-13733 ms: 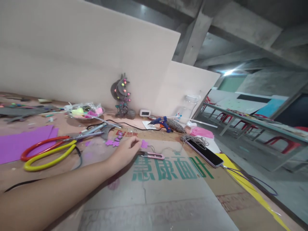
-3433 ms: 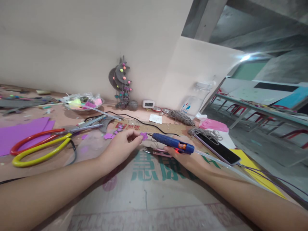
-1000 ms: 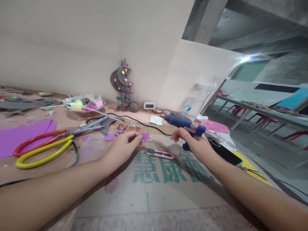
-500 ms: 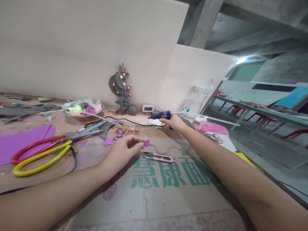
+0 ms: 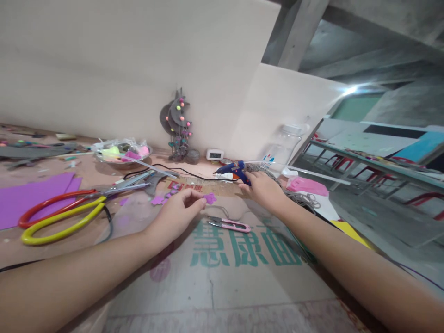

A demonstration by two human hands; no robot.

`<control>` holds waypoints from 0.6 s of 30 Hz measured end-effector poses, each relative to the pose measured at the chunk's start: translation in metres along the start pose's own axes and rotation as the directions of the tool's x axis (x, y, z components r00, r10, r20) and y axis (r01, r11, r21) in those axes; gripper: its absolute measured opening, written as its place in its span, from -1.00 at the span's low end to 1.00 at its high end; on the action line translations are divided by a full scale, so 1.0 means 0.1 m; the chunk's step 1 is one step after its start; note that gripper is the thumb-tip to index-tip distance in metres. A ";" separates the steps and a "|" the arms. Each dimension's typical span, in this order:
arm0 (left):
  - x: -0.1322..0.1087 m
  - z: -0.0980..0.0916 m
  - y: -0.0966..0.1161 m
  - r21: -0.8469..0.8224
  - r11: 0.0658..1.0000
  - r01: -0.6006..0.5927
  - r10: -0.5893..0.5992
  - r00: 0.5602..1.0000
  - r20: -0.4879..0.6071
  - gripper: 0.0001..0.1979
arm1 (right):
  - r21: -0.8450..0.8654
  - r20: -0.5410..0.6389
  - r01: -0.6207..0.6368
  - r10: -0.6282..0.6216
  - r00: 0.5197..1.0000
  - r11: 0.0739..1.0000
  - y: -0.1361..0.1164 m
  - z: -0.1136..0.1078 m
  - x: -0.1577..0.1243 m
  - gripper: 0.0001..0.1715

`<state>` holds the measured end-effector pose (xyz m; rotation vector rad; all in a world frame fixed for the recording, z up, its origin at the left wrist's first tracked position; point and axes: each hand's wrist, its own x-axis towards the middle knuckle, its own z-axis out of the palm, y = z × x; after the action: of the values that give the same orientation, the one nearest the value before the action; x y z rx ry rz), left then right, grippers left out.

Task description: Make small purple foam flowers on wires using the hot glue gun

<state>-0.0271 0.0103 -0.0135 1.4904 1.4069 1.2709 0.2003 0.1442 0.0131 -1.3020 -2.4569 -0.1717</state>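
My left hand (image 5: pixel 176 210) pinches a small purple flower cutout (image 5: pixel 210 199) between thumb and fingertips above the cardboard. My right hand (image 5: pixel 265 189) is closed at the handle of a blue hot glue gun (image 5: pixel 231 168), whose nozzle points left; the fingers are partly hidden behind the hand. A long clear glue stick (image 5: pixel 312 172) runs out behind the gun to the right. Just below the flower lie pink thread snips (image 5: pixel 231 225) on the cardboard sheet (image 5: pixel 243 286). More purple cutouts (image 5: pixel 159 200) rest beyond my left hand.
Large scissors (image 5: pixel 62 222) with red and yellow handles lie at left by purple sheets (image 5: pixel 38 194). Behind stand a bowl of pompoms (image 5: pixel 121 151), a grey moon ornament (image 5: pixel 177 120), a small digital timer (image 5: pixel 215 154) and a clear jar (image 5: pixel 282 145). A black cord (image 5: pixel 187 175) crosses the table.
My right hand has shifted slightly right and down around the glue gun, and the gun's handle now shows. My left hand has risen slightly with the purple flower. The view has shifted a little.
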 end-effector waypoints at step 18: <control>0.04 0.00 -0.09 -0.039 0.999 -0.018 0.016 0.999 -0.051 -0.81 | 0.331 0.108 0.148 -0.193 0.975 0.932 -0.76 0.18 -0.14 -0.89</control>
<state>-0.0301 0.0151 -0.0208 1.4564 1.3965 1.3483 0.1406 0.0946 -0.0046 -0.9901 -2.5771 0.2770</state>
